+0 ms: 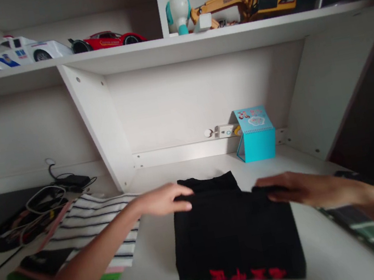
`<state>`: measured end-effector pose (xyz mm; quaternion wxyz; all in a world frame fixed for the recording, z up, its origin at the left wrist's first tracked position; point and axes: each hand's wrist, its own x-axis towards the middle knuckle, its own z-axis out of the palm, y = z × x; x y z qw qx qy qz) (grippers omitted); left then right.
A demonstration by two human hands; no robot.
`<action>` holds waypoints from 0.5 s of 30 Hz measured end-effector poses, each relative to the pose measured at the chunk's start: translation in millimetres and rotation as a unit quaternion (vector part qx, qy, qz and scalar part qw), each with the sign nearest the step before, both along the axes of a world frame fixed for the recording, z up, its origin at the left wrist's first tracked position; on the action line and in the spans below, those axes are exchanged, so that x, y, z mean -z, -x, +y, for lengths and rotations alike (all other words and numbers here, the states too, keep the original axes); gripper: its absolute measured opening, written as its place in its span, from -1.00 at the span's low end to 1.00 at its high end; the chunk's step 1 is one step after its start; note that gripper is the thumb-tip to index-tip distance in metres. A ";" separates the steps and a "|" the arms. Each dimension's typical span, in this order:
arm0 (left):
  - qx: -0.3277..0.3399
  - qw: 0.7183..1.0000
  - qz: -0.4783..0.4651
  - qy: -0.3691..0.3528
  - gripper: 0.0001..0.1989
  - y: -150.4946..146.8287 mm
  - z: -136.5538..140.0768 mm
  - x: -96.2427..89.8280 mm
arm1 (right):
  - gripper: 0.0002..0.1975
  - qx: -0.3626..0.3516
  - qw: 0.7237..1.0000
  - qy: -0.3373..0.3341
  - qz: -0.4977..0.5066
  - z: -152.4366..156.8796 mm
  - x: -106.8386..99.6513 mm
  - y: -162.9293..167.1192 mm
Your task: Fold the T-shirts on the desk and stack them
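Note:
A black shirt [234, 232] with red lettering along its lower edge hangs folded in front of me, slightly raised at its upper fold. My left hand [164, 200] grips its upper left corner, with the cloth between thumb and fingers. At the upper right, my right hand [288, 190] pinches a bunched bit of the same shirt. Behind the fold, a narrower black part of the garment lies toward the back of the white desk [159, 254].
Left of the shirt lies a pile of clothes with a striped white garment [93, 222], beside a laptop [1, 209] and cables. A plaid cloth [369, 224] is at the right. A blue desk calendar [259, 142] stands behind. Toy vehicles sit on the shelf [143, 48] above.

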<state>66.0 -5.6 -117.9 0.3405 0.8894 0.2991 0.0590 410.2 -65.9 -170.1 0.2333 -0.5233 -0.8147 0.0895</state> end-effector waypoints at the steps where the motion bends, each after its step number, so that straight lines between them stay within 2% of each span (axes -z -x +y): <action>1: -0.032 0.999 -0.026 0.008 -0.78 -6.3 33.5 5.8 | -0.62 -0.039 0.996 0.085 0.002 35.5 -6.8 0.5; 2: -0.063 0.997 -0.032 0.040 -0.78 -12.1 63.7 16.6 | -0.61 -0.048 0.988 0.144 0.011 67.7 -8.5 3.3; 4: -0.136 0.982 -0.017 0.127 -0.79 -20.5 109.7 47.2 | -0.63 -0.047 0.981 0.186 0.005 117.7 3.1 13.5; 6: -0.177 0.968 0.001 0.177 -0.76 -23.0 135.1 77.0 | -0.65 -0.040 0.979 0.202 -0.002 147.0 27.0 23.9; 8: -0.180 0.965 -0.004 0.191 -0.73 -19.5 146.0 93.4 | -0.69 -0.043 0.978 0.206 -0.001 161.2 48.2 28.4; 10: -0.154 0.967 -0.031 0.200 -0.73 -12.5 151.7 93.2 | -0.72 -0.053 0.979 0.199 0.002 169.1 57.1 25.3; 12: -0.121 0.970 -0.060 0.203 -0.75 -6.4 158.8 84.1 | -0.74 -0.057 0.981 0.188 0.001 176.7 55.2 18.0; 15: -0.131 0.981 -0.052 0.130 -0.79 -5.7 173.2 78.9 | -0.76 -0.029 0.985 0.167 -0.019 190.5 52.4 10.5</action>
